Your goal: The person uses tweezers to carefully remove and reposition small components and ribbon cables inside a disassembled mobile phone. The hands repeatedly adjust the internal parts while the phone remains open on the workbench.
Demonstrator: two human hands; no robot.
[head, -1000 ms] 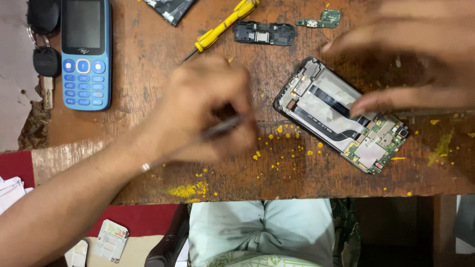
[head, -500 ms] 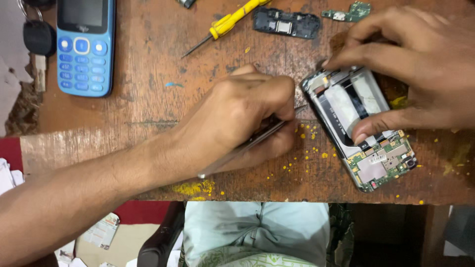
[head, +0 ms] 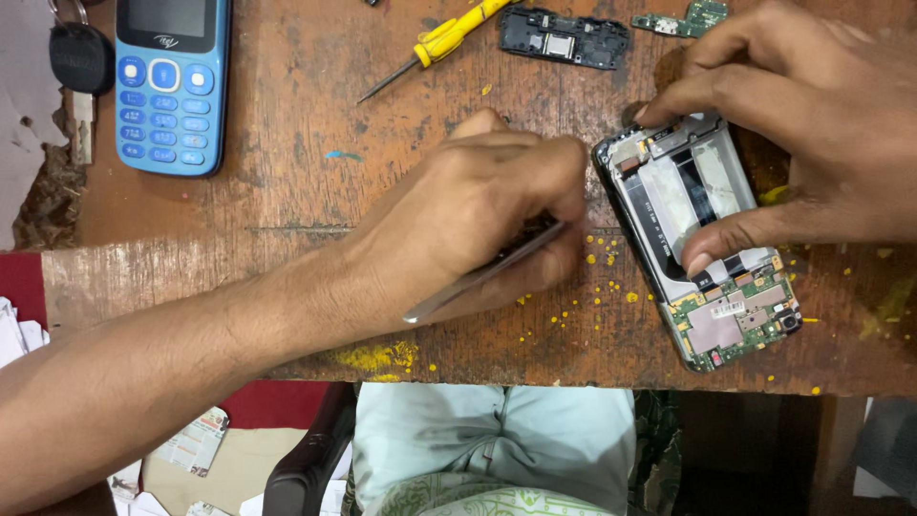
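Bare wood between blue phone and left hand open; screwdriver, black cover block the far edge.

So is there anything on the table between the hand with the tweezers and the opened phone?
Nothing visible. The left hand holding the tweezers sits just beside the opened phone, only bare table and yellow specks between. The right hand grips the phone's far side.

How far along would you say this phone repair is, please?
Done: the opened phone shows its bare board; a black cover and small board lie aside. In hand: right hand steadies it, left hand holds tweezers beside it. Left: everything is unassembled.
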